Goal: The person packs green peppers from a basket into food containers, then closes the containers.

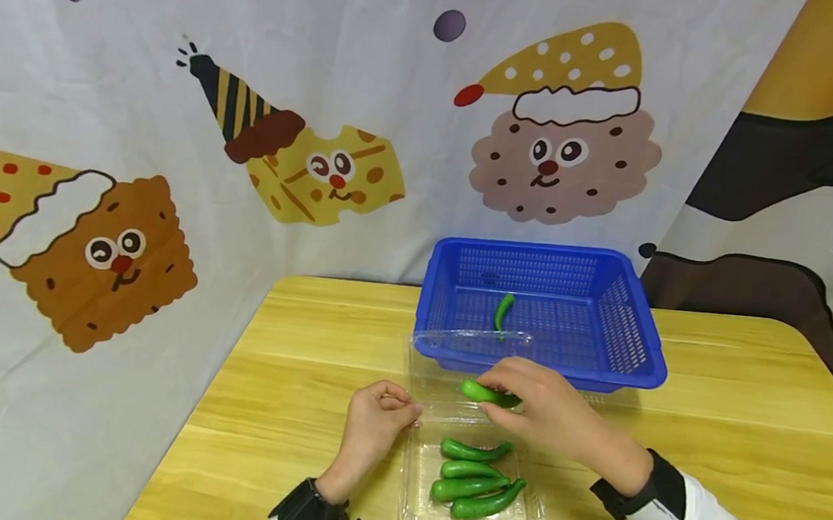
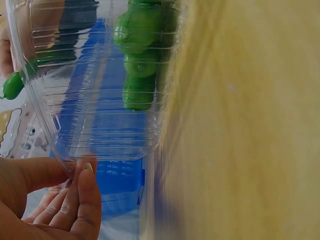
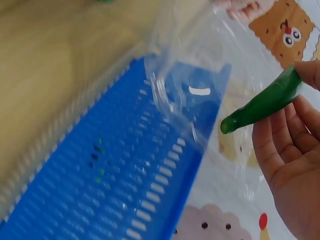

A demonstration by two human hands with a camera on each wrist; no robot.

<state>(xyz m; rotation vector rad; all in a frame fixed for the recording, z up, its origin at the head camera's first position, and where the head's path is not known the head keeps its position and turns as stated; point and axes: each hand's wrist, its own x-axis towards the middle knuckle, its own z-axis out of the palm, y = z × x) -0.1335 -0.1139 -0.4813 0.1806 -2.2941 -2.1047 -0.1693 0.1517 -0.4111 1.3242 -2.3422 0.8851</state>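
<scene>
My right hand [image 1: 549, 407] pinches a slender, glossy green vegetable [image 3: 267, 105], tapered at one end, above the raised lid of a clear plastic clamshell box [image 1: 410, 515]. Its exact kind is hard to tell; it resembles a small zucchini or pepper. With thumb and fingertips, my left hand [image 1: 374, 419] pinches the box's edge near the hinge, also seen in the left wrist view. Several similar green vegetables [image 1: 466, 487] lie side by side in the box's bottom half. The lid leans back against the blue basket's front.
Behind the box stands a blue perforated plastic basket [image 1: 537, 370] with one green vegetable [image 1: 504, 312] inside. Both rest on a wood-grain table [image 1: 287, 348]. A white cloth [image 1: 362, 45] printed with cartoon biscuits and cheese hangs directly behind the table.
</scene>
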